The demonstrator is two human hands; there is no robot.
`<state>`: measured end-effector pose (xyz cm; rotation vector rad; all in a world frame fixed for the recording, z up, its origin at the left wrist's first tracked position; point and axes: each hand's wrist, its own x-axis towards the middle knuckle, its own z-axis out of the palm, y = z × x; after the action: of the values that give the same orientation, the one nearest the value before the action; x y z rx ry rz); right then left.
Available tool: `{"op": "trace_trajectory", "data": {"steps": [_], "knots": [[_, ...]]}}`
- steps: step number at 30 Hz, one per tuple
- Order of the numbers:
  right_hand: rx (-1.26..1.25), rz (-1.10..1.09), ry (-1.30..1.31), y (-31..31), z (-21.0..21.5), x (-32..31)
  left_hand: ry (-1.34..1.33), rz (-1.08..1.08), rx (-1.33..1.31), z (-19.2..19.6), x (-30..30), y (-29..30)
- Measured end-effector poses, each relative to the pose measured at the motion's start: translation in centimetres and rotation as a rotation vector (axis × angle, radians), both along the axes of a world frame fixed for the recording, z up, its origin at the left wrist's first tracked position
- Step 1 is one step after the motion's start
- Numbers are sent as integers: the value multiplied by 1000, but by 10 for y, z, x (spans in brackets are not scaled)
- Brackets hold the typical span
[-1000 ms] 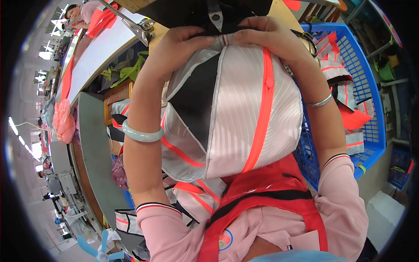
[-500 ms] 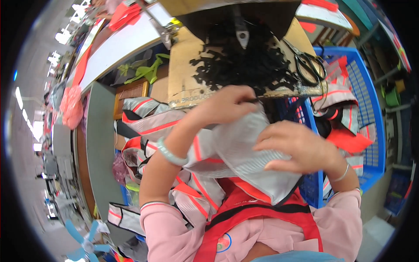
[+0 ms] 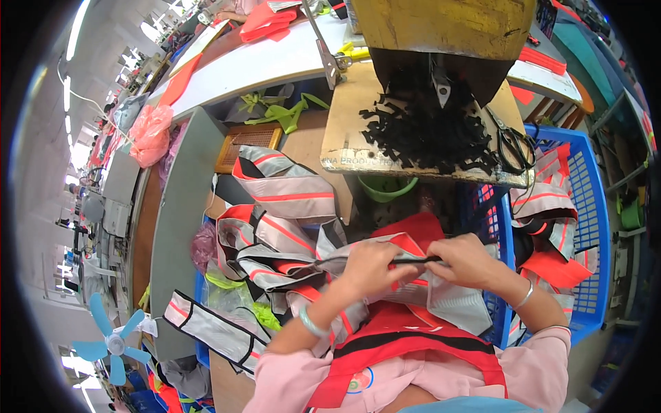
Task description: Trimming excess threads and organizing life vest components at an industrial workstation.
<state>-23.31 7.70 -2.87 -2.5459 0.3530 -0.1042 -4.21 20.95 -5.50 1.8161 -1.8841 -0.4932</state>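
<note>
My left hand [image 3: 373, 272] and my right hand [image 3: 468, 261] are close together over my lap. Both pinch the black-bound edge of a grey fabric piece with orange stripes [image 3: 460, 304]. Its lower part drapes over my red apron [image 3: 385, 330]. To the left, more grey striped fabric pieces [image 3: 292, 196] lie in a loose heap that runs toward my left hand. Beyond my hands is a wooden board [image 3: 344, 141] bearing a pile of black fabric scraps [image 3: 434, 134]. Dark-handled scissors [image 3: 516, 148] rest at the board's right edge.
A yellow machine housing [image 3: 447, 27] with a metal point overhangs the board. At the right stands a blue plastic basket [image 3: 592, 172] with striped and orange pieces. A green bowl [image 3: 387, 188] shows under the board. A grey panel [image 3: 180, 206] and a fan [image 3: 113, 342] are left.
Both hands have drawn back from the board's edge toward my lap, bringing the fabric along. The right hand, loosely spread over the fabric before, now pinches its edge. The view has shifted.
</note>
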Motion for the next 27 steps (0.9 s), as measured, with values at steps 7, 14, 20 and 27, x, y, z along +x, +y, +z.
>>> {"op": "trace_trajectory", "data": {"steps": [7, 14, 20, 27], "knots": [[14, 14, -369, -7, 49, -9, 439, -11, -134, 51, -6, 5], [-150, -169, -517, -49, 101, -21, 264, -199, -106, 162, 10, -73], [158, -338, -429, -84, 65, 1, 379, -127, 203, 129, 46, -134], [108, -303, -425, -124, 67, 20, 412, -41, 370, 132, 66, -174]]}}
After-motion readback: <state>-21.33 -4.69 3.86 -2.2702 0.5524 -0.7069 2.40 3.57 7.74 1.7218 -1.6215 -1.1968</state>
